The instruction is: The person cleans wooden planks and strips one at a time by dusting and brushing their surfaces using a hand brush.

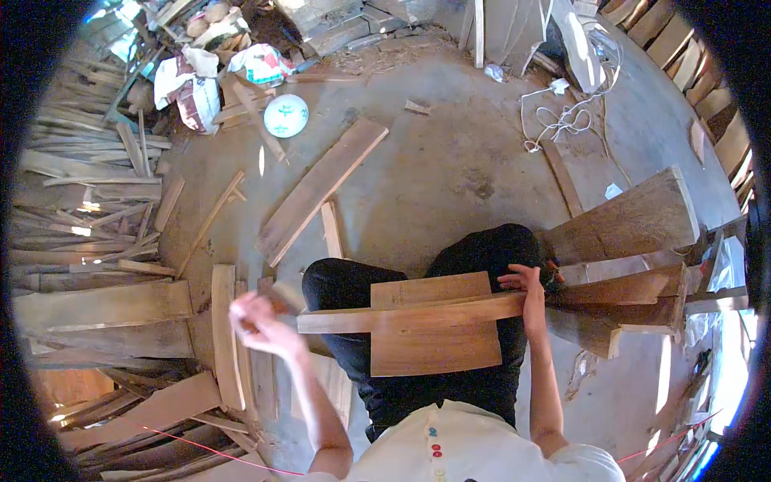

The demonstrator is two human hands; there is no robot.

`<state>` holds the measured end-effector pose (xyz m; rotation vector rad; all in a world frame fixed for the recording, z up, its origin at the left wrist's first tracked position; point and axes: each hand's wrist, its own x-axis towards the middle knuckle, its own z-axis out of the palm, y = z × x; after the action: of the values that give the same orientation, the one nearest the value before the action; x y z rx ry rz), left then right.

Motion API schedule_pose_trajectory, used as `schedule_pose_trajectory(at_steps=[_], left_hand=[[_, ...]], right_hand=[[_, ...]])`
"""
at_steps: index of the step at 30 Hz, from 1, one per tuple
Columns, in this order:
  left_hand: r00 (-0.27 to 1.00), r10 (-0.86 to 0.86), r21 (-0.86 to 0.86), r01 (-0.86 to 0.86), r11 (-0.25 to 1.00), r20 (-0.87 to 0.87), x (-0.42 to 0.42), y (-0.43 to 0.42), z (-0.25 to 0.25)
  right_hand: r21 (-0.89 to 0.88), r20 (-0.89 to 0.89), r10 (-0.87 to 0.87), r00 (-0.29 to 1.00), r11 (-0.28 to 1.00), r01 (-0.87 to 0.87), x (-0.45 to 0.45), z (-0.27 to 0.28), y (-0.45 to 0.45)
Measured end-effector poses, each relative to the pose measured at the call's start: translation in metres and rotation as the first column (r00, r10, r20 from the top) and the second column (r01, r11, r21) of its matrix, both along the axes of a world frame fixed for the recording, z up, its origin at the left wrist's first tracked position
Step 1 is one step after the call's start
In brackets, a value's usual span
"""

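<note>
The fingers of the right hand are loosely spread at the right end of a long, narrow wooden strip. The hand seems to touch that end; whether the thumb pinches it is hidden. The left hand is blurred, its fingers apparently curled, just off the strip's left end and apart from it. A small brown object shows at those fingers, but I cannot tell whether they grip it.

The strip lies between the hands, its long axis running side to side across the lap, the left end slightly nearer the body. The right hand is the nearer one. Beneath the strip, a flat rectangular board rests on the person's dark-trousered legs, showing on both sides of the strip.

Further out, upright-looking boards fan out beside the right hand. Timber is piled on the left. Ahead, a long plank lies slantwise on the floor, with a round white object beyond it.
</note>
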<state>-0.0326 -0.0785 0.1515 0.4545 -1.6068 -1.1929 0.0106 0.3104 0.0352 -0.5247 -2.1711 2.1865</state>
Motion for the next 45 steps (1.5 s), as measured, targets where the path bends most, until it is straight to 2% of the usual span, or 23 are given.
schedule_pose_trajectory(at_steps=[2,3,4,5,6,10,14,15,16,17,19,21,22,23,25,28,30,33,35,38,41,44,45], left_hand=[[0.953,-0.284,0.241,0.302,0.922,-0.11,-0.011,0.064,0.008],[0.855,-0.469,0.287,0.517,0.806,-0.223,-0.013,0.095,0.004],[0.804,-0.543,0.399,0.593,0.7,-0.241,-0.012,0.127,-0.008],[0.761,-0.633,0.41,0.628,0.662,-0.144,-0.009,0.161,-0.009],[0.668,-0.72,0.404,0.72,0.564,-0.186,-0.004,0.192,-0.008],[0.403,-0.874,0.642,0.752,0.147,-0.271,0.019,0.268,-0.028],[0.339,-0.907,0.653,0.75,0.1,-0.25,0.042,0.249,-0.079],[0.453,-0.877,0.715,0.666,0.214,-0.159,0.043,0.233,-0.071],[0.467,-0.865,0.665,0.707,0.241,-0.182,0.042,0.213,-0.068],[0.592,-0.799,0.634,0.659,0.404,-0.105,0.042,0.199,-0.062],[0.741,-0.67,0.574,0.569,0.588,-0.048,0.042,0.158,-0.056],[0.8,-0.599,0.5,0.527,0.687,-0.019,0.049,0.1,-0.07],[0.922,-0.388,0.52,0.323,0.791,0.017,0.048,0.089,-0.059],[0.877,-0.48,0.42,0.438,0.795,-0.006,0.051,0.06,-0.054],[0.971,-0.237,0.323,0.22,0.92,0.013,0.052,0.014,-0.053],[0.992,-0.124,0.258,0.125,0.958,-0.022,0.062,-0.051,-0.043],[0.998,0.059,0.046,-0.059,0.997,0.009,0.066,-0.075,-0.042],[0.972,0.194,-0.584,-0.082,0.808,0.132,0.074,-0.089,-0.053],[0.934,0.079,-0.457,0.095,0.884,0.348,0.079,-0.078,-0.059],[0.866,-0.054,-0.237,0.195,0.952,0.497,0.08,-0.062,-0.076],[0.779,-0.1,-0.288,0.343,0.894,0.62,0.072,-0.047,-0.088],[0.861,-0.058,-0.26,0.216,0.941,0.504,0.064,-0.036,-0.1],[0.839,0.065,-0.331,0.141,0.933,0.54,0.065,-0.042,-0.106]], right_hand=[[-0.03,-0.033,0.007,0.999,1.0,-0.008,-0.001,0.004,-0.001],[-0.043,-0.05,0.007,0.999,0.999,-0.009,-0.001,0.005,0.0],[-0.006,-0.043,0.009,0.999,1.0,-0.009,-0.002,0.006,0.001],[0.032,-0.034,0.008,0.999,0.999,-0.007,-0.002,0.006,0.003],[0.073,-0.024,0.005,1.0,0.997,-0.003,-0.001,0.007,0.005],[-0.141,-0.002,0.003,1.0,0.99,-0.003,-0.002,0.012,0.005],[0.004,0.02,0.024,1.0,1.0,-0.025,0.0,0.003,0.009],[0.057,0.019,0.038,0.999,0.998,-0.039,0.001,0.0,0.009],[0.07,0.009,0.04,0.999,0.997,-0.041,0.001,-0.001,0.008],[0.084,-0.001,0.044,0.999,0.995,-0.044,0.001,-0.001,0.008],[0.108,0.025,0.027,0.999,0.994,-0.03,-0.002,0.006,0.006],[0.102,0.05,0.045,0.998,0.994,-0.05,-0.003,0.007,0.007],[0.1,0.06,0.057,0.997,0.993,-0.063,-0.003,0.006,0.007],[0.132,0.062,0.036,0.997,0.99,-0.044,-0.003,0.006,0.006],[0.142,0.049,0.031,0.998,0.989,-0.038,-0.002,0.001,0.006],[0.156,0.038,0.043,0.998,0.987,-0.049,-0.001,0.001,0.006],[0.161,0.026,0.078,0.997,0.984,-0.081,-0.002,0.004,0.004],[0.142,-0.004,0.183,0.983,0.973,-0.18,-0.001,0.012,0.009],[0.091,-0.034,0.289,0.957,0.954,-0.285,0.002,0.02,0.014],[0.427,0.045,0.531,0.846,0.755,-0.497,0.01,0.026,0.034],[0.59,0.067,0.535,0.842,0.659,-0.466,0.02,0.028,0.037],[0.656,0.061,0.509,0.859,0.627,-0.419,0.024,0.021,0.038],[0.666,0.045,0.482,0.875,0.638,-0.386,0.025,0.012,0.04]])
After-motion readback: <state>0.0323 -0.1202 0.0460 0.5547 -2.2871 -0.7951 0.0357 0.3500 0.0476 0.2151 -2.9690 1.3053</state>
